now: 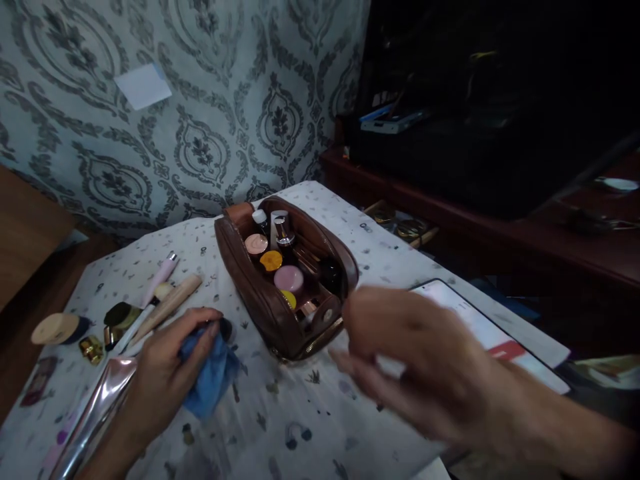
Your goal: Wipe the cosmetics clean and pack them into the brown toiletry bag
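Observation:
My left hand [173, 367] is closed on a crumpled blue cloth [213, 373]. A small dark rounded piece [226, 329] shows at its fingertips; I cannot make out what it is. Smeared by motion, my right hand [405, 353] hovers by the front right corner of a brown toiletry bag [245, 293], and whether it holds anything is unclear. The bag lies unzipped, with cosmetics inside: a pink-lidded jar [289, 279], an orange-lidded jar [271, 261], a peach compact [256, 244], a silver-capped bottle [285, 230] and a white-capped bottle [259, 217].
A phone with a lit screen [480, 327] lies right of the bag, partly behind my right arm. On the left are a beige tube [173, 303], a lilac tube [161, 277], a gold cap [91, 349] and a shiny pink pouch [107, 393]. A dark television [490, 107] stands behind.

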Demonstrator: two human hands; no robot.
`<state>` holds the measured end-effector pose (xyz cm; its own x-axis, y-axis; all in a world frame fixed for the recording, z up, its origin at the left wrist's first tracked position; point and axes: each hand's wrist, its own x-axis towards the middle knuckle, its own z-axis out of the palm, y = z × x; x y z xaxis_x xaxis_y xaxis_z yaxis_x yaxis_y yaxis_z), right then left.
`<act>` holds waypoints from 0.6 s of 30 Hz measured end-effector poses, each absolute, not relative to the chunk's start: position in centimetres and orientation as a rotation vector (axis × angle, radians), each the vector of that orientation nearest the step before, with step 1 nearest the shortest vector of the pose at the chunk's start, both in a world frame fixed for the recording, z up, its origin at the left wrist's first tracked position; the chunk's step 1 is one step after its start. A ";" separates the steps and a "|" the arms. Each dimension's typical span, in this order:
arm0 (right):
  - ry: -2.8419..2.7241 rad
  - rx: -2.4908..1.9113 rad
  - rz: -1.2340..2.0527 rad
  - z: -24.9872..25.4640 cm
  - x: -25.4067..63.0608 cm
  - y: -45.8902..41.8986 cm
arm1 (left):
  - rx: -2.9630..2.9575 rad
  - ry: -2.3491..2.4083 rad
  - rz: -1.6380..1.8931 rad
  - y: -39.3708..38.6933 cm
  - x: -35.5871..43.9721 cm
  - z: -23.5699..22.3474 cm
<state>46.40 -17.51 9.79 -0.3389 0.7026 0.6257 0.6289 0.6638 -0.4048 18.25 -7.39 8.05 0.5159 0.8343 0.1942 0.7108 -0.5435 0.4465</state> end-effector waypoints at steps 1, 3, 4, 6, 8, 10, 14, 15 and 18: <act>-2.118 -0.974 0.175 9.0 45.6 -18.1 | 2.458 1.275 0.551 -7.7 18.4 7.6; -2.198 -0.882 0.175 7.0 43.8 -18.9 | 2.500 1.227 0.553 -8.2 19.1 6.9; -2.229 -0.867 0.188 5.9 42.9 -19.1 | 2.536 1.190 0.582 -8.3 19.4 6.6; -2.344 -0.834 0.276 4.2 41.4 -18.8 | 2.617 1.099 0.693 -8.5 20.2 6.3; -2.441 -0.813 0.355 3.3 40.1 -18.1 | 2.697 0.999 0.825 -8.4 21.0 6.2; -2.526 -0.782 0.440 3.5 38.9 -17.1 | 2.770 0.924 0.907 -8.2 21.7 6.6; -2.732 -0.778 0.544 4.6 36.4 -15.2 | 2.956 0.871 0.735 -7.7 22.8 8.0; -2.780 -0.777 0.536 4.6 35.8 -14.8 | 3.006 0.886 0.630 -7.5 23.0 8.4; -2.850 -0.701 0.465 3.3 34.3 -14.0 | 3.140 0.981 0.320 -7.2 23.6 10.0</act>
<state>34.27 -14.05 3.30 -0.8751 0.4756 0.0890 0.4227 0.8410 -0.3377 23.63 -7.22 9.97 0.8064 0.5443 0.2310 0.5758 -0.8118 -0.0974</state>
